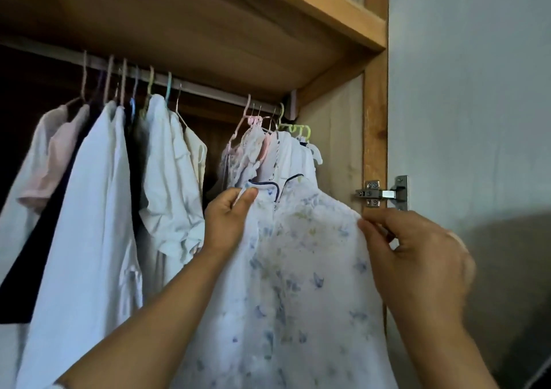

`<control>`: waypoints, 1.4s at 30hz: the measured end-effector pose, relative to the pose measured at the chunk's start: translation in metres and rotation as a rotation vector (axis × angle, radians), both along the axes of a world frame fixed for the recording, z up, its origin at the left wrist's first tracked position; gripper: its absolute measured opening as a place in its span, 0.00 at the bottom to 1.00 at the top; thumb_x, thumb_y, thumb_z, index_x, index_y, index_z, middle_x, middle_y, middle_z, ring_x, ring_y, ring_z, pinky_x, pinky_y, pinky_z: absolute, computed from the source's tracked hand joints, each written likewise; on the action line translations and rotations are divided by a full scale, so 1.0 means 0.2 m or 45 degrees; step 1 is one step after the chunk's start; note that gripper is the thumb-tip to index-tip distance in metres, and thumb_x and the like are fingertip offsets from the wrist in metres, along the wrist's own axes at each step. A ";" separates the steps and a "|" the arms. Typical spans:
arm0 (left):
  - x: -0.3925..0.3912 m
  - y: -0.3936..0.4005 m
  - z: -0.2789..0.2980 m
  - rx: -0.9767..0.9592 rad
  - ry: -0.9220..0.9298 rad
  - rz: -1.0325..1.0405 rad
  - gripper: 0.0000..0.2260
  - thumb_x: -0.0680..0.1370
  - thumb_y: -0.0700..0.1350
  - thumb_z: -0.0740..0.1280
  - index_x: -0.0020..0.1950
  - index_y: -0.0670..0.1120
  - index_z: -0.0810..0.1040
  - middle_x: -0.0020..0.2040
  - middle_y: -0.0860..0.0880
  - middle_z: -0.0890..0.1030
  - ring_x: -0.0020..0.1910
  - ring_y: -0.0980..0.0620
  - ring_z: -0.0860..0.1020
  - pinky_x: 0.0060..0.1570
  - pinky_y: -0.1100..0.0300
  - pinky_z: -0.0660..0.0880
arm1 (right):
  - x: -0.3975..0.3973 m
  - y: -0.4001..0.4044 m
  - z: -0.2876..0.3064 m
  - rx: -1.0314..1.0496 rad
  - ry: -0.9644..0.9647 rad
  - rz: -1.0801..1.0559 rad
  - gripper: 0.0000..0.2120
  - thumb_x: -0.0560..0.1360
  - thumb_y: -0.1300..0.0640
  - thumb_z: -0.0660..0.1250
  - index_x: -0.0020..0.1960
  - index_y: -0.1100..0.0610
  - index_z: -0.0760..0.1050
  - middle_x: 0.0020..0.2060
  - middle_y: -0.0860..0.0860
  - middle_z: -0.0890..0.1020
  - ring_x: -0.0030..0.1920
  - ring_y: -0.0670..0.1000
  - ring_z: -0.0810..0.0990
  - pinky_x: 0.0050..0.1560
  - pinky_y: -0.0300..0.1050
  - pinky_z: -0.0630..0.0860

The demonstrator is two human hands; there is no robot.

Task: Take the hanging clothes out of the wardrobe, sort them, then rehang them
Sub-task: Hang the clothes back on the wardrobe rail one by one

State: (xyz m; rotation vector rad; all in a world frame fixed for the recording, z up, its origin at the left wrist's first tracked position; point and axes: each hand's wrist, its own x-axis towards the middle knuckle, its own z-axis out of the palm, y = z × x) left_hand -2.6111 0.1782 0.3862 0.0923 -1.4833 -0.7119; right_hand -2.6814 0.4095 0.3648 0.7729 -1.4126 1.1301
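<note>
Lower centre of frame, one floral dress (286,284) hanging lengthwise top to bottom, collar upward, left hand (229,218) pinching its collar, right hand (417,257) pinching its shoulder, one rail (202,88) upper left carrying two clusters of garments.

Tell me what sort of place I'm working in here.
Most likely a home bedroom, at an open wooden wardrobe: a rail hung with shirts on hangers, a door hinge on the frame, a plain wall beside it. Both hands, left hand and right hand, pinch a floral dress.
</note>
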 end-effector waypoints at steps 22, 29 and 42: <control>0.23 -0.58 0.15 -0.035 -0.394 0.842 0.44 0.65 0.73 0.54 0.77 0.57 0.48 0.74 0.54 0.30 0.73 0.35 0.38 0.69 0.36 0.46 | 0.13 -0.48 0.42 -0.028 0.022 -0.271 0.08 0.70 0.52 0.66 0.43 0.52 0.83 0.35 0.56 0.83 0.37 0.64 0.80 0.38 0.53 0.76; 0.25 -0.59 0.14 -0.172 -0.485 1.025 0.46 0.65 0.78 0.42 0.76 0.53 0.59 0.78 0.49 0.46 0.74 0.37 0.40 0.66 0.33 0.51 | 0.24 -0.67 0.56 0.057 0.063 -0.235 0.05 0.71 0.58 0.68 0.43 0.53 0.83 0.38 0.58 0.83 0.42 0.64 0.78 0.39 0.47 0.63; 0.14 -0.59 0.46 -0.362 -0.450 0.530 0.32 0.76 0.62 0.60 0.75 0.49 0.60 0.77 0.49 0.56 0.75 0.49 0.55 0.72 0.52 0.55 | 0.08 -1.03 0.86 0.115 -0.217 -0.298 0.07 0.72 0.58 0.62 0.47 0.55 0.78 0.46 0.55 0.81 0.50 0.61 0.77 0.40 0.43 0.62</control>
